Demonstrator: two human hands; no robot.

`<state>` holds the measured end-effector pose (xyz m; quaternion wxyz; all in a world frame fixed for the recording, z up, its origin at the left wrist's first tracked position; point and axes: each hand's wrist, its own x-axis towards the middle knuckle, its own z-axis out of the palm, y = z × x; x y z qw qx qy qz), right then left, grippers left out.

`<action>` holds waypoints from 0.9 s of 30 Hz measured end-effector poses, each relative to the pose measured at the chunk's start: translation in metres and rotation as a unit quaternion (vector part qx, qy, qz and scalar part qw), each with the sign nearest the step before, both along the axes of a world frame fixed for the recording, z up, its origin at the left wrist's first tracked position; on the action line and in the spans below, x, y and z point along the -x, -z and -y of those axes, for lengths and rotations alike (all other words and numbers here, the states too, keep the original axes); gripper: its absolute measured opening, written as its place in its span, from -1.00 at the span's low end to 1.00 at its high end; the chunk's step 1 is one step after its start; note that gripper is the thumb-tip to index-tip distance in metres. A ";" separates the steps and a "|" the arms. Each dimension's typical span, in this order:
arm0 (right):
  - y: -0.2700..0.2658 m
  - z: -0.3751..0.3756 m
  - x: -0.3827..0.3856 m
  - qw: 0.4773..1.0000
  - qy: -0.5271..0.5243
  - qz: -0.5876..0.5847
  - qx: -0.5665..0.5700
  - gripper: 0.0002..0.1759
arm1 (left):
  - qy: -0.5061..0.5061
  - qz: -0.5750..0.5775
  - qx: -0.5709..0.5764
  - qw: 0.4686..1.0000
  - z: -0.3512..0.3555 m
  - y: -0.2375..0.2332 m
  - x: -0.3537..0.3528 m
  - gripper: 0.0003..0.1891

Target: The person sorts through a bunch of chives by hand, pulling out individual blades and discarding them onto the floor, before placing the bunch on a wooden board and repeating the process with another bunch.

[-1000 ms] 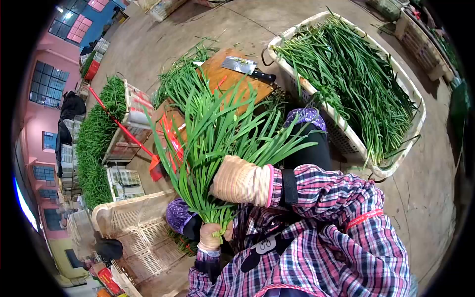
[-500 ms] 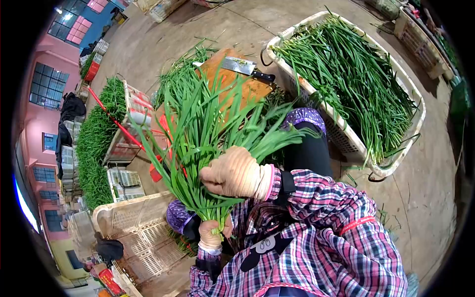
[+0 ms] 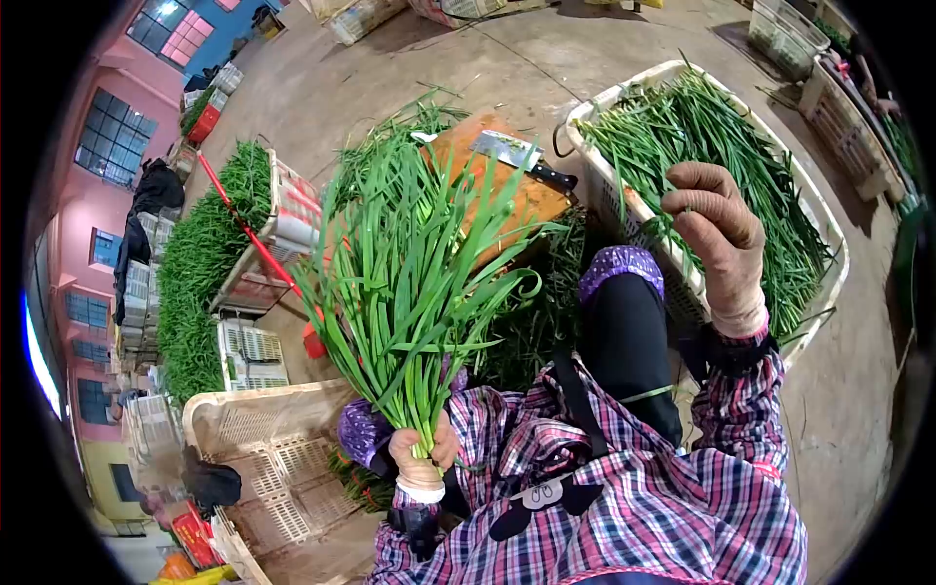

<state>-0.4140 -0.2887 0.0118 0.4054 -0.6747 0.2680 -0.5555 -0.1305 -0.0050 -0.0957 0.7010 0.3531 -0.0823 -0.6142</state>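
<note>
My left hand (image 3: 423,456), in a pale glove, is closed round the stem ends of a bunch of garlic chives (image 3: 419,312). The long flat leaves fan upward and away from me. My right hand (image 3: 720,244), also gloved, is raised in front of the right-hand crate, its fingers half curled and apart, with nothing visible in them. Beyond the bunch, a cleaver (image 3: 522,158) with a black handle lies on a wooden chopping board (image 3: 487,136). More greens (image 3: 400,127) lie at the board's left.
On the right stands a white plastic crate (image 3: 834,278) heaped with cut greens (image 3: 712,127). At lower left is a second crate (image 3: 283,395) with a few greens inside. Packed greens (image 3: 210,263) and a slanting red pole (image 3: 252,234) stand farther left. My knee (image 3: 624,268) is beside the board.
My right hand has let go of the leaves and moved right and up to the crate. The bunch stands narrower and straighter in my left hand, which still grips the stems.
</note>
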 end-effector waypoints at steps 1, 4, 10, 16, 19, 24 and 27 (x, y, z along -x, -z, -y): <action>-0.003 -0.004 -0.002 1.000 -0.005 0.003 -0.027 -0.84 | 0.000 -0.008 0.002 1.000 -0.001 0.000 -0.001 -0.61; 0.007 0.000 -0.007 0.978 -0.093 0.006 -0.189 -0.83 | 0.008 0.000 0.003 1.000 -0.001 -0.002 -0.001 -0.60; 0.037 0.012 -0.050 0.965 -0.140 -0.115 -0.188 -0.60 | 0.035 0.038 -0.031 0.998 -0.001 -0.015 0.001 -0.56; 0.041 0.019 -0.073 0.905 -0.154 -0.397 -0.015 -0.58 | 0.058 0.088 -0.076 0.992 -0.007 -0.022 0.000 -0.66; 0.044 0.014 -0.082 0.897 -0.205 -0.389 0.034 -0.61 | 0.092 0.080 -0.092 0.988 -0.013 -0.013 -0.007 -0.63; 0.038 0.005 -0.091 0.861 -0.220 -0.452 0.077 -0.67 | 0.075 0.116 -0.149 0.979 -0.014 -0.014 -0.003 -0.59; 0.026 -0.003 -0.093 0.834 -0.225 -0.491 0.113 -0.69 | 0.092 0.150 -0.145 0.974 -0.013 -0.016 -0.005 -0.57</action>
